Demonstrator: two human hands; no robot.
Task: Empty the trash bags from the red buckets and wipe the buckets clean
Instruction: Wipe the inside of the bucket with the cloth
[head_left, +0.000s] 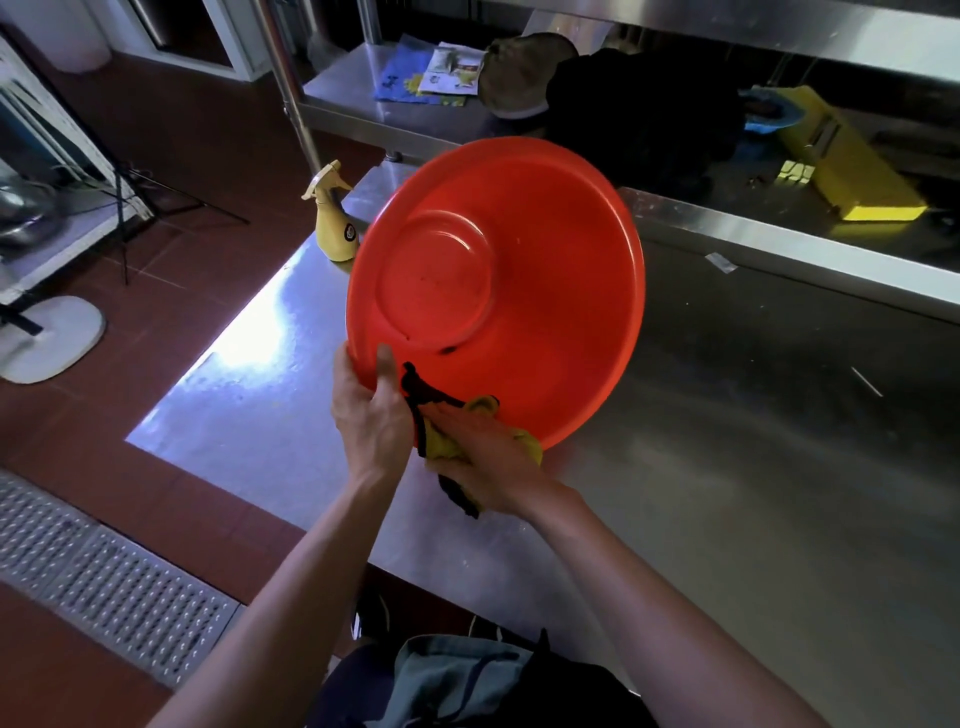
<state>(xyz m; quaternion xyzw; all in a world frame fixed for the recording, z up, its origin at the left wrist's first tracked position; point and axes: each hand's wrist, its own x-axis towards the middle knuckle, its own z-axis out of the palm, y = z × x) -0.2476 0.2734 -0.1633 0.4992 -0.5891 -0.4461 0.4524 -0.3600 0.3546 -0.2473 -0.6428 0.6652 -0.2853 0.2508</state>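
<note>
A red bucket (545, 280) is tilted on its edge above the steel table (753, 467), its round underside facing me. My left hand (371, 410) grips the bucket's lower left rim, thumb lying on the red wall. My right hand (488, 462) holds a yellow and black cloth (441, 441) and presses it against the bucket's lower wall, close beside the left hand. A small dark smudge shows on the wall just above the cloth. No trash bag is in view.
A yellow spray bottle (335, 218) stands on the table's far left corner behind the bucket. A lower steel shelf (363, 98) holds papers, a cap and dark cloth. A yellow box (847, 161) lies at right. Red tile floor and a metal grate (104, 582) are left.
</note>
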